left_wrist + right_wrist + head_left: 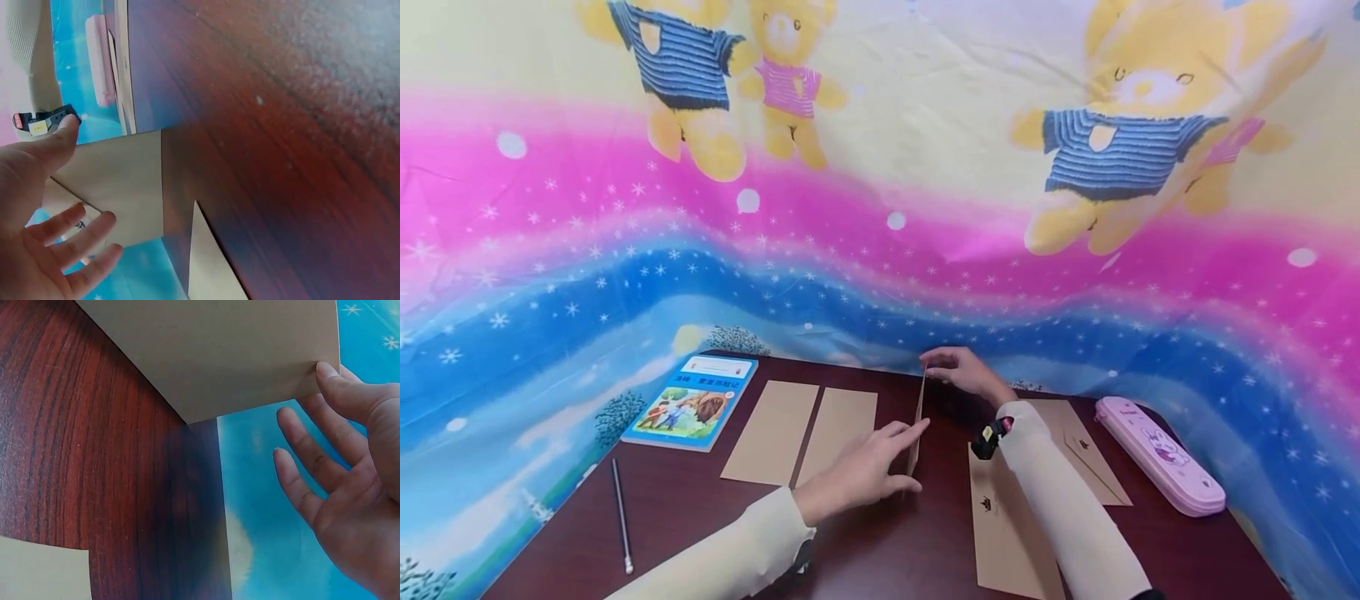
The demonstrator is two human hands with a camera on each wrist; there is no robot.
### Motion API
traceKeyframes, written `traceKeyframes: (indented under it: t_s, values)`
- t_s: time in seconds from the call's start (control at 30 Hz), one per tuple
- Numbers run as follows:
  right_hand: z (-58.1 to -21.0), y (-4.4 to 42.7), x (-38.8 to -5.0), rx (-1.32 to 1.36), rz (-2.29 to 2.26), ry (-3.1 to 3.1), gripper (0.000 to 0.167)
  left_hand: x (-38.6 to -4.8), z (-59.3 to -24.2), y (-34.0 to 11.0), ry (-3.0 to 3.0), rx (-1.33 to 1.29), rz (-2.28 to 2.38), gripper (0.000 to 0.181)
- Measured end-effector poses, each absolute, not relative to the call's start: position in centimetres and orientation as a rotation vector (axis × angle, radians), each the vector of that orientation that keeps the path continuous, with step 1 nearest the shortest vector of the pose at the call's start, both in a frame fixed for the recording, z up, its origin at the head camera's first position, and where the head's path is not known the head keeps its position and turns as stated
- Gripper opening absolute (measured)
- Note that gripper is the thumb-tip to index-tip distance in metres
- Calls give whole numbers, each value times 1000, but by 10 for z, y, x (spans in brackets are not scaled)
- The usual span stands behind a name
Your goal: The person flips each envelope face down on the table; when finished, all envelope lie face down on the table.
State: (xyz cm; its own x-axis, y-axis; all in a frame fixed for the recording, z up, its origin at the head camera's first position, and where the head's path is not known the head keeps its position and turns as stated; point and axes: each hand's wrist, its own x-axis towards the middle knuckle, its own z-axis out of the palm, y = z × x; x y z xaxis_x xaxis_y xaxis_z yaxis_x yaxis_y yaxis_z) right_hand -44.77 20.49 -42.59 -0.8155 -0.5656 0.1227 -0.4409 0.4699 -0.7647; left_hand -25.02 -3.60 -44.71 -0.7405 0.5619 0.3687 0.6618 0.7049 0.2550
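A brown paper envelope (919, 408) stands on edge on the dark table, seen nearly edge-on in the head view. My right hand (966, 372) pinches its upper far corner; in the right wrist view the thumb (328, 372) lies on the plain face of the envelope (250, 356). My left hand (865, 467) is at the near side of the envelope with fingers spread. In the left wrist view the left fingers (87, 240) lie in front of the flap side of the envelope (128, 187); whether they touch it I cannot tell.
Two brown envelopes (772, 432) (842, 425) lie left of centre. Two more with crown prints (1000, 533) (1078, 433) lie at right, partly under the right arm. A blue book (688, 404), a dark pencil (622, 517) and a pink pencil case (1161, 457) lie outward. Patterned cloth hangs behind.
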Motion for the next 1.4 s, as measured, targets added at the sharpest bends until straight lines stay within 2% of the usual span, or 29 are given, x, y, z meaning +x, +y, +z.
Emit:
traceKeyframes:
  t_s: [0.17, 0.3, 0.53, 1.13, 1.4]
  values:
    - [-425, 203, -448, -875, -1289, 2541, 40, -251, -443, -37, -2565, -1005, -530, 75]
    - [-426, 202, -447, -857, -1300, 2532, 42, -252, -440, -38, -2539, -1015, -529, 71]
    - [-434, 200, -446, -828, -1257, 2547, 43, -252, -438, -38, -2548, -1020, -507, 71]
    - [-475, 190, -438, -723, -985, 2680, 31, -254, -435, -45, -2607, -1037, -531, 70]
    - [-478, 189, -439, -634, -953, 2742, 27, -256, -435, -47, -2589, -1054, -505, 72]
